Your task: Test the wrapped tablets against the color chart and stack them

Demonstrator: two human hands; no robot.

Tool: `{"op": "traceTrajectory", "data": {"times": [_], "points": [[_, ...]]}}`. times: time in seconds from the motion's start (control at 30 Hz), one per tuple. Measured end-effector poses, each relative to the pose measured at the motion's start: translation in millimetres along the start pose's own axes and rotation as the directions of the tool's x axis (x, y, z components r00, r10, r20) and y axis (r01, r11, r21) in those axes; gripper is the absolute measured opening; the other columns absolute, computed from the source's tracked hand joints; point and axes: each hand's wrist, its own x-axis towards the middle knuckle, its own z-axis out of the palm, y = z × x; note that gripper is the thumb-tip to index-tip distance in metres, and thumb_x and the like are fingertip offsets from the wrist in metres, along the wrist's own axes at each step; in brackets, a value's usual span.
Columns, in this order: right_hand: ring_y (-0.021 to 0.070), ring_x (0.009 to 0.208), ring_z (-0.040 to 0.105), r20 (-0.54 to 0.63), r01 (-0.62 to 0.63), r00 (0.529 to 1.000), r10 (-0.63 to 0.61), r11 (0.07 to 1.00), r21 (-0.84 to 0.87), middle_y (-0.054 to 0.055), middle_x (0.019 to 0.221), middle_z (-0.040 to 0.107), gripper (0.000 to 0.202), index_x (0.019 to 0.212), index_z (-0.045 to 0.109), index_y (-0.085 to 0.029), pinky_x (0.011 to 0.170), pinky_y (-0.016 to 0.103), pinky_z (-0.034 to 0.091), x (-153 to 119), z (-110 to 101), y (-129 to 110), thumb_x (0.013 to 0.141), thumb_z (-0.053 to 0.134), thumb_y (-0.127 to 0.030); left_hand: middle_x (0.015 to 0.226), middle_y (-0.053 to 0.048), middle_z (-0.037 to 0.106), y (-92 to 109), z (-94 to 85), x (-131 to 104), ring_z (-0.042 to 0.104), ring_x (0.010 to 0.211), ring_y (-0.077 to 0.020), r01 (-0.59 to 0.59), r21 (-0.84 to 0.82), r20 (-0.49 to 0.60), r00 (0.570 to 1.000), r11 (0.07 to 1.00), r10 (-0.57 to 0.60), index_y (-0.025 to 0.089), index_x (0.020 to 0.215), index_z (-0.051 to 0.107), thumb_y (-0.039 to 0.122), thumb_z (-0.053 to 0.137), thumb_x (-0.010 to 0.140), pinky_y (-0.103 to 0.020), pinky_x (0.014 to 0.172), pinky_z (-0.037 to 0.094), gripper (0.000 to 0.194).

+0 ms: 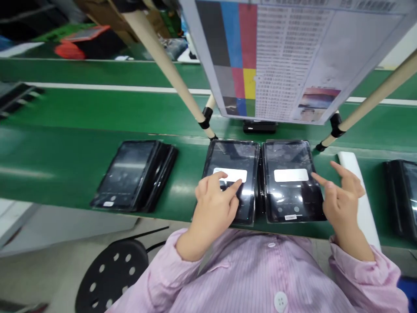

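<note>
Two black tablets lie side by side on the green bench in front of me, each showing a white box on its screen. My left hand (216, 198) rests on the left tablet (235, 161), index finger touching the screen just under the white box. My right hand (340, 195) hovers at the right edge of the right tablet (288, 182), index finger pointing at its white box, fingers apart. Neither hand holds anything.
A stack of black tablets (135, 174) lies to the left, another tablet (402, 195) at the far right. A colour test chart (280, 56) hangs above on tan poles (163, 56). A white bar (353, 174) lies beside my right hand. A black perforated stool (112, 274) stands below.
</note>
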Motion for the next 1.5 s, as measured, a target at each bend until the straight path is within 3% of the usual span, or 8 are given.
{"op": "traceTrajectory", "data": {"times": [0.27, 0.4, 0.5, 0.63, 0.83, 1.07, 1.27, 1.5], "points": [[0.0367, 0.133, 0.068, 0.32, -0.465, 0.881, 0.348, 0.763, 0.45, 0.014, 0.154, 0.065, 0.068, 0.147, 0.068, -0.029, 0.124, 0.066, 0.044, -1.5, 20.2, 49.5, 0.099, 0.057, -0.075, 0.141, -0.022, 0.062, 23.6, 4.1, 0.0, 0.059, 0.13, -0.0399, 0.057, -0.15, 0.081, 0.996, 0.987, -0.045, 0.019, 0.141, 0.074, 0.016, 0.051, 0.099, -0.065, 0.107, 0.052, 0.047], [0.0318, 0.154, 0.053, 0.406, -0.534, 0.846, 0.347, 0.536, 0.654, 0.009, 0.164, 0.057, 0.071, 0.152, 0.062, -0.03, 0.135, 0.058, 0.032, -2.8, 47.4, 57.2, 0.096, 0.064, -0.073, 0.176, -0.019, 0.036, 58.1, 23.9, -10.2, 0.041, 0.162, -0.0333, 0.166, -0.611, 0.285, 0.958, 0.774, 0.02, 0.022, 0.171, 0.035, 0.032, 0.049, 0.108, -0.057, 0.126, 0.046, 0.066], [0.0304, 0.158, 0.049, 0.437, -0.544, 0.837, 0.33, 0.408, 0.733, 0.006, 0.167, 0.053, 0.074, 0.152, 0.063, -0.03, 0.137, 0.055, 0.03, 1.6, 58.8, 53.8, 0.092, 0.069, -0.073, 0.18, -0.022, 0.026, 85.3, 45.1, -6.4, 0.026, 0.168, -0.0346, 0.4, -0.682, 0.442, 0.892, 0.612, -0.091, 0.02, 0.173, 0.029, 0.033, 0.053, 0.105, -0.06, 0.133, 0.034, 0.073], [0.029, 0.157, 0.049, 0.421, -0.558, 0.82, 0.387, 0.384, 0.735, 0.002, 0.164, 0.057, 0.072, 0.148, 0.067, -0.031, 0.137, 0.052, 0.03, 9.8, 55.5, 46.9, 0.088, 0.075, -0.071, 0.182, -0.024, 0.014, 108.0, 54.9, 7.3, 0.01, 0.171, -0.0326, 0.521, -0.691, 0.507, 0.844, 0.501, -0.178, 0.014, 0.173, 0.024, 0.03, 0.053, 0.104, -0.059, 0.138, 0.016, 0.078], [0.0289, 0.152, 0.056, 0.383, -0.585, 0.788, 0.482, 0.391, 0.711, -0.001, 0.157, 0.064, 0.065, 0.14, 0.073, -0.036, 0.135, 0.05, 0.035, 10.8, 29.3, 33.8, 0.085, 0.077, -0.071, 0.183, -0.023, 0.012, 112.9, 51.2, 11.3, 0.006, 0.172, -0.032, 0.478, -0.746, 0.487, 0.867, 0.464, -0.108, 0.015, 0.171, 0.029, 0.026, 0.054, 0.102, -0.056, 0.139, 0.011, 0.074], [0.0277, 0.158, 0.049, 0.243, -0.448, 0.871, 0.427, 0.487, 0.75, 0.002, 0.165, 0.056, 0.065, 0.154, 0.063, -0.03, 0.138, 0.05, 0.028, 2.2, 9.2, -54.8, 0.098, 0.068, -0.062, 0.181, -0.022, 0.025, 64.8, 12.0, -10.0, 0.019, 0.171, -0.0281, 0.308, -0.787, 0.284, 0.95, 0.535, -0.129, 0.016, 0.166, 0.037, 0.03, 0.048, 0.105, -0.053, 0.138, 0.023, 0.064], [0.0264, 0.168, 0.029, 0.418, -0.535, 0.843, 0.338, 0.452, 0.713, 0.001, 0.178, 0.034, 0.088, 0.171, 0.039, -0.026, 0.14, 0.051, 0.019, -10.6, 72.2, -139.5, 0.098, 0.055, -0.071, 0.171, -0.017, 0.048, -38.8, -8.9, -27.1, 0.042, 0.161, -0.0304, 0.329, -0.714, 0.173, 0.938, 0.618, -0.3, 0.017, 0.161, 0.047, 0.039, 0.052, 0.103, -0.053, 0.136, 0.028, 0.062], [0.0234, 0.172, 0.012, 0.601, -0.679, 0.731, 0.325, 0.444, 0.585, -0.001, 0.183, 0.013, 0.109, 0.177, 0.017, -0.023, 0.141, 0.041, 0.006, -20.0, 109.0, -158.5, 0.09, 0.057, -0.075, 0.179, -0.011, 0.037, -94.0, 22.4, -23.0, 0.034, 0.166, -0.0307, 0.497, -0.822, 0.396, 0.849, 0.279, -0.349, 0.021, 0.169, 0.039, 0.057, 0.06, 0.097, -0.047, 0.137, 0.025, 0.083]]}}
